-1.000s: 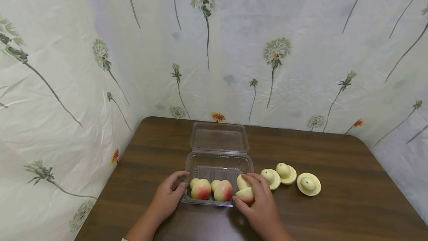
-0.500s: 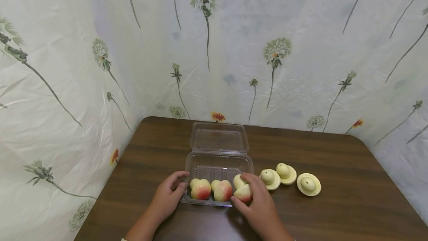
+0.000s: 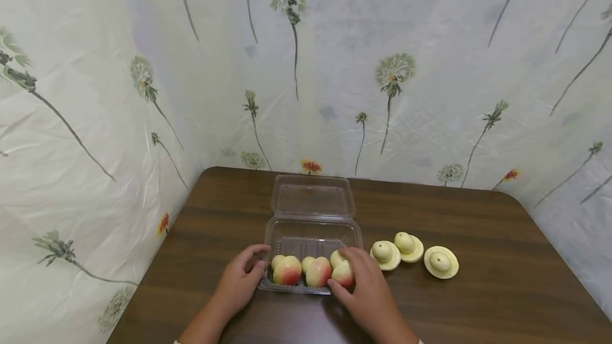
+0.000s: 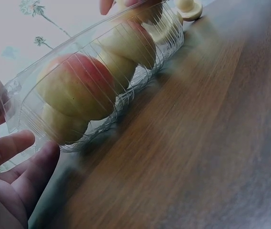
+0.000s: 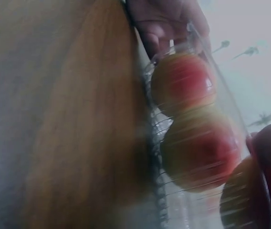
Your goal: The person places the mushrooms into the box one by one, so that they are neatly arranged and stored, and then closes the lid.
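Note:
A clear plastic container [image 3: 313,231] stands on the table, its hinged lid laid back. Its front row bears mushroom-shaped pieces with red-and-yellow caps and pale stems: the left mushroom [image 3: 288,271], the middle mushroom [image 3: 319,273] and the right mushroom [image 3: 342,275]. My right hand [image 3: 367,288] holds that right mushroom at the container's front right corner, thumb in front and fingers behind, partly covering it. At the other end my left hand [image 3: 241,279] grips the container's left side; in the left wrist view its fingers [image 4: 39,174] touch the clear wall.
Right of the container lie three loose mushrooms with pale undersides and stems up, the nearest mushroom [image 3: 386,255] close to my right hand. The open lid [image 3: 313,197] reaches towards the back edge of the brown table [image 3: 478,312]. A flower-patterned curtain [image 3: 334,68] hangs behind.
My right hand has shifted left with its mushroom, from over the container's right edge into the corner beside the middle one. My left hand has stayed in place.

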A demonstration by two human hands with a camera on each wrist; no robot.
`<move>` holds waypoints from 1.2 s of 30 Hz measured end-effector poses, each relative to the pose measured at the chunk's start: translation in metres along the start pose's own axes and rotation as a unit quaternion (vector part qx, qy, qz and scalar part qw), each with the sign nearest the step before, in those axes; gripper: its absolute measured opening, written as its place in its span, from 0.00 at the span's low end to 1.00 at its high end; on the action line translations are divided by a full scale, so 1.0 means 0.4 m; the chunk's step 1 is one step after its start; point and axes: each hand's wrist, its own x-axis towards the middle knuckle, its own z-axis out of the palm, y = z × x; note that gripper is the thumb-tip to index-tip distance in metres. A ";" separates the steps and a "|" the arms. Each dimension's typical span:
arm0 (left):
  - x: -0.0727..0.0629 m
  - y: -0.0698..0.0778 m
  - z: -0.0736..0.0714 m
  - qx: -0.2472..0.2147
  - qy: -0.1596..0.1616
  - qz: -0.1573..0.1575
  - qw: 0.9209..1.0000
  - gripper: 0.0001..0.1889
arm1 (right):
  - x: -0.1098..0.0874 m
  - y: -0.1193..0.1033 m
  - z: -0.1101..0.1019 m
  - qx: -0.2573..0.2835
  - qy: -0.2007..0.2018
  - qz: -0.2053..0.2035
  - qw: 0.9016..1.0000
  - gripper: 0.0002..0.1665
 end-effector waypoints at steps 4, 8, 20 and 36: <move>-0.004 -0.001 0.001 -0.003 -0.003 -0.006 1.000 0.17 | 0.005 -0.004 -0.003 -0.005 -0.022 0.011 1.000 0.36; -0.007 0.000 0.003 -0.008 -0.005 -0.012 1.000 0.17 | 0.012 -0.009 -0.005 -0.016 -0.035 0.009 0.999 0.33; -0.002 -0.004 0.000 -0.001 -0.005 0.002 1.000 0.17 | 0.041 -0.023 -0.021 -0.046 -0.072 0.022 0.996 0.29; 0.000 -0.002 -0.002 -0.010 -0.006 0.000 1.000 0.17 | 0.063 -0.042 -0.032 -0.094 -0.116 0.003 0.989 0.28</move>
